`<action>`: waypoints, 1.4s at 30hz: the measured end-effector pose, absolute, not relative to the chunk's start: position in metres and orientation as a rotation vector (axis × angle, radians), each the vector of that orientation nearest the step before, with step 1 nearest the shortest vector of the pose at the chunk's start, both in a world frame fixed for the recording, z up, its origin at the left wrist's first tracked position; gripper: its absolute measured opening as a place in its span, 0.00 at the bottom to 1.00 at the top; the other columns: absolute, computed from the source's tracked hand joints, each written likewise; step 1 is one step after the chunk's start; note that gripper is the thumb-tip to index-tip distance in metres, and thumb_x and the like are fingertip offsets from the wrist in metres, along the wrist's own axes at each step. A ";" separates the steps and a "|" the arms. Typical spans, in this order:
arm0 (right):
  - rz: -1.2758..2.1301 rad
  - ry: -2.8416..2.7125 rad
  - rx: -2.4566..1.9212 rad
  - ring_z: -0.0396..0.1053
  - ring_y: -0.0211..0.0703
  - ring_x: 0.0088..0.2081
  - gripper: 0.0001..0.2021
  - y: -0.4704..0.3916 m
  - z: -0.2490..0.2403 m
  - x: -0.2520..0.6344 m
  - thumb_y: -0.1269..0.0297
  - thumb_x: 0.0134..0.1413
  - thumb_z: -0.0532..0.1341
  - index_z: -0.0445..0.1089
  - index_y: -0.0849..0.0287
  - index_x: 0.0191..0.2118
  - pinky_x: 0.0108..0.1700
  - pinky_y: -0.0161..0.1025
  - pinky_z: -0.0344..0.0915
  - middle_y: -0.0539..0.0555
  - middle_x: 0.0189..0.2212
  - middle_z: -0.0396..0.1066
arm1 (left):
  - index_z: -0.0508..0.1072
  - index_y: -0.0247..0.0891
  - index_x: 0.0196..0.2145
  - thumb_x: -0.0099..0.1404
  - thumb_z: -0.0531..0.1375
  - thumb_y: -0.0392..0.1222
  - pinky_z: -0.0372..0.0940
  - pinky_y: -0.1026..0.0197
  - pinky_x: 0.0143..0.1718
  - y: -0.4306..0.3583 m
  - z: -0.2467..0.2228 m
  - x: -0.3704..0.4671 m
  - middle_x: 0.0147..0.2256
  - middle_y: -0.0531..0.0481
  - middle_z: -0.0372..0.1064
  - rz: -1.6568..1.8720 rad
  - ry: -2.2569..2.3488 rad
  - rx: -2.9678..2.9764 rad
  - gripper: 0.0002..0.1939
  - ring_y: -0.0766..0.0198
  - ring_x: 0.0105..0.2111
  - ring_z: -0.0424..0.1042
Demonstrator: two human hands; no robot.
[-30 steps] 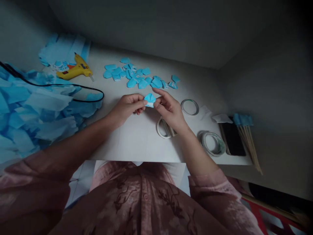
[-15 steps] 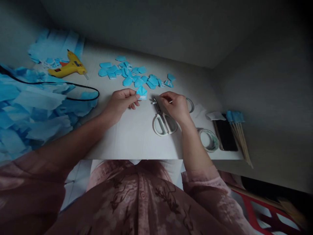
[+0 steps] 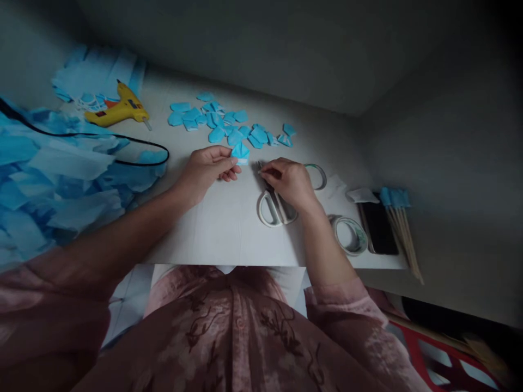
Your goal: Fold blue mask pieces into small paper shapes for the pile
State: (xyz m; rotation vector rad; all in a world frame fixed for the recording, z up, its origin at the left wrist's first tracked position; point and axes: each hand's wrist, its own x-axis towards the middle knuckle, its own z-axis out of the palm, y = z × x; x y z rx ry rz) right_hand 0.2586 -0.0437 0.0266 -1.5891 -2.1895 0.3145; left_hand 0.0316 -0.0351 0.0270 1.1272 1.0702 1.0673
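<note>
My left hand pinches a small folded blue piece with a white strip along its lower edge. To the right of it, my right hand is closed, fingertips pressed together over the blades of the scissors; whatever is between them is too small to name. The scissors lie on the white table with their pale handles toward me. Beyond my hands lie several folded blue pieces, scattered in a loose group.
On the left are a heap of blue and white sheets, a black cord and a yellow glue gun. Tape rolls, a dark phone and blue-tipped sticks lie on the right.
My right hand has moved left and slightly down, over the scissors' blades. A small white bit near the blades is now mostly hidden by its fingertips. The view has shifted slightly.
</note>
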 end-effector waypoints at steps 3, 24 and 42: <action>0.104 -2.257 -1.773 0.76 0.47 0.45 0.11 -0.052 0.032 0.243 0.65 0.64 0.62 0.79 0.55 0.48 0.38 0.40 0.59 0.56 0.45 0.81 | 0.74 0.35 0.34 0.62 0.67 0.37 0.65 0.65 0.29 -0.034 0.023 0.031 0.28 0.51 0.78 1.086 1.037 1.105 0.05 0.70 0.24 0.72; 0.015 -2.051 -1.983 0.76 0.46 0.36 0.10 -0.051 0.016 0.229 0.68 0.68 0.56 0.76 0.60 0.43 0.34 0.40 0.52 0.59 0.38 0.82 | 0.73 0.35 0.28 0.65 0.64 0.35 0.62 0.66 0.28 -0.038 0.028 0.032 0.26 0.52 0.74 1.062 1.000 1.093 0.07 0.71 0.24 0.69; 1.267 -1.455 -0.980 0.76 0.45 0.52 0.17 -0.056 0.034 0.240 0.44 0.61 0.66 0.81 0.53 0.39 0.46 0.39 0.77 0.53 0.50 0.80 | 0.72 0.35 0.24 0.64 0.65 0.41 0.60 0.66 0.27 -0.045 0.033 0.032 0.23 0.53 0.69 0.916 1.006 1.263 0.13 0.72 0.22 0.64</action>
